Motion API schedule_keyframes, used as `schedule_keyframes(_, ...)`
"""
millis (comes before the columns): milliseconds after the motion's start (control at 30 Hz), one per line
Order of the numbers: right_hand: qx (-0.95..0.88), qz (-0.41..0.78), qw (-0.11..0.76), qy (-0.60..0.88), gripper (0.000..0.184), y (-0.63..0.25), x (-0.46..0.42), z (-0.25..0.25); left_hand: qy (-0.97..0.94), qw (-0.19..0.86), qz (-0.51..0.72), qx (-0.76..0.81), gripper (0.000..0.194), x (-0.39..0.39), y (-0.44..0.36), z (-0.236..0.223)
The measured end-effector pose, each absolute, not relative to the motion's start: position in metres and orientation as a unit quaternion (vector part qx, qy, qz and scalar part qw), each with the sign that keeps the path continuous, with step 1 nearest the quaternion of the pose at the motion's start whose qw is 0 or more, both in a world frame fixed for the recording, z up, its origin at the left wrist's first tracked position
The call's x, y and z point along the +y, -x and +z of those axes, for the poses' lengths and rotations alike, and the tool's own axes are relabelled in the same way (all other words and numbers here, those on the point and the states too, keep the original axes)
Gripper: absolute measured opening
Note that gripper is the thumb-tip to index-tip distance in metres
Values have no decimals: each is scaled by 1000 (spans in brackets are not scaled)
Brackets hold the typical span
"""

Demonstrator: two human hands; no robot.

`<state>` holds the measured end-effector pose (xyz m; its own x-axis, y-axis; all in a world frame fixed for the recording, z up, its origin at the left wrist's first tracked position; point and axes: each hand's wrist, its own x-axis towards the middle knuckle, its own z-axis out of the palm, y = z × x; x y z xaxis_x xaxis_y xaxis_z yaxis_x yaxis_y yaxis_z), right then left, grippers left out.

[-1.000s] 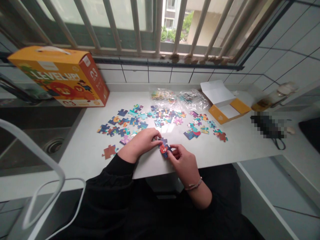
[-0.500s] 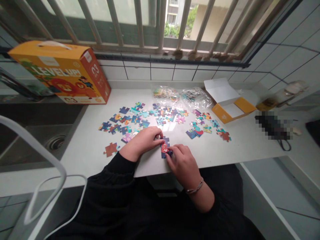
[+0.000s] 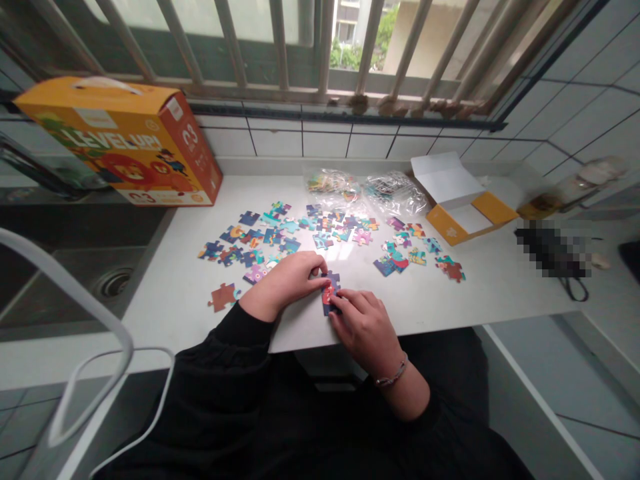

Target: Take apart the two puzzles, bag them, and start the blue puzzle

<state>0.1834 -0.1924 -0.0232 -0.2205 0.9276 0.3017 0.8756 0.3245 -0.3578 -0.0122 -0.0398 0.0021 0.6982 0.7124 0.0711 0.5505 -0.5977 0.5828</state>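
Close to the counter's front edge lie joined jigsaw puzzle pieces (image 3: 327, 293), dark blue and purple with a red patch. My left hand (image 3: 295, 279) grips their upper left side, thumb and curled fingers touching it. At the lower right side my right hand (image 3: 367, 330) has its thumb and fingers closed on a puzzle piece, which they mostly cover. Several loose and joined puzzle pieces (image 3: 273, 237) spread over the counter beyond my left hand. Another group of puzzle pieces (image 3: 395, 261) lies to the right, and a brown puzzle piece (image 3: 223, 297) sits left of my left wrist.
An orange box (image 3: 125, 147) stands at the back left, beside a sink (image 3: 90, 280). Clear plastic bags (image 3: 395, 193) and an opened small yellow box (image 3: 463, 217) are at the back. A white cable (image 3: 115, 320) loops at the left. Window bars (image 3: 280, 47) rise behind the counter.
My right fingers have shifted slightly up and left against the joined pieces; the dark piece seen between them before is now mostly covered. My left hand has stayed nearly still.
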Motion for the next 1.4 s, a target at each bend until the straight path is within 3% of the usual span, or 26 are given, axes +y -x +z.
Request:
schedule_keyframes(167,-785,56,226,573,33,-184,-193,-24,-884,265,145,357,8,-39,13,0)
schedule_keyframes(333,-778,65,238,578,31,-181,-194,-25,-888,266,139,347,21,-37,16,-3)
schedule_keyframes(500,-742,65,303,595,28,-205,-187,-23,-888,257,137,355,29,-36,15,-6)
schedule_keyframes(700,-656,-44,265,705,34,-285,-160,-25,-888,251,130,363,26,-37,12,-4)
schedule_keyframes(833,-659,-41,242,711,39,-318,-144,-30,-887,250,130,365,24,-37,12,-2)
schedule_keyframes(1267,-694,-10,283,662,28,-329,-146,-35,-885,261,122,367,26,-36,11,-2)
schedule_keyframes(1400,-704,-10,268,658,35,-310,-163,-32,-885,260,120,367,25,-36,11,-2)
